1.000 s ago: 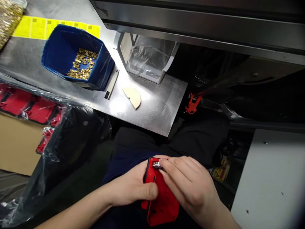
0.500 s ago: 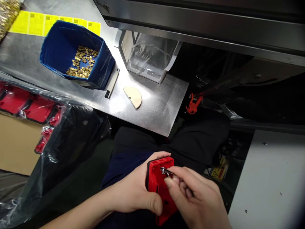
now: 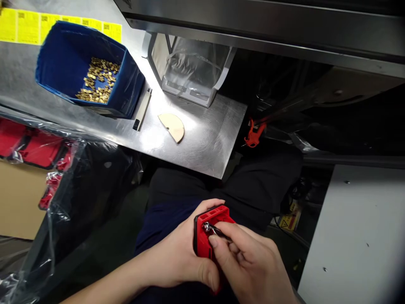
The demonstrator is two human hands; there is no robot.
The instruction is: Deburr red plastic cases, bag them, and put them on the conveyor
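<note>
My left hand [image 3: 179, 255] grips a red plastic housing [image 3: 205, 234] low in the view, over my lap, thumb across its lower face. My right hand [image 3: 249, 264] pinches a small shiny metal part [image 3: 209, 228] and holds it against the upper face of the red housing. Both hands are closed round what they hold. On the steel table [image 3: 205, 143] above stands a blue bin [image 3: 63, 63] with several small brass pieces [image 3: 96, 80] inside.
A beige half-disc [image 3: 173, 126] and a slim pen-like tool [image 3: 141, 110] lie on the table beside a clear plastic bin [image 3: 190, 69]. Yellow labels [image 3: 28, 26] line the back. Bagged red parts [image 3: 34, 147] sit at left. An orange clip [image 3: 253, 134] hangs right of the table.
The red housing has been turned and tilted up in my left hand. My right hand shifted from its top edge down onto its face, still pinching the metal part. The view drifted slightly.
</note>
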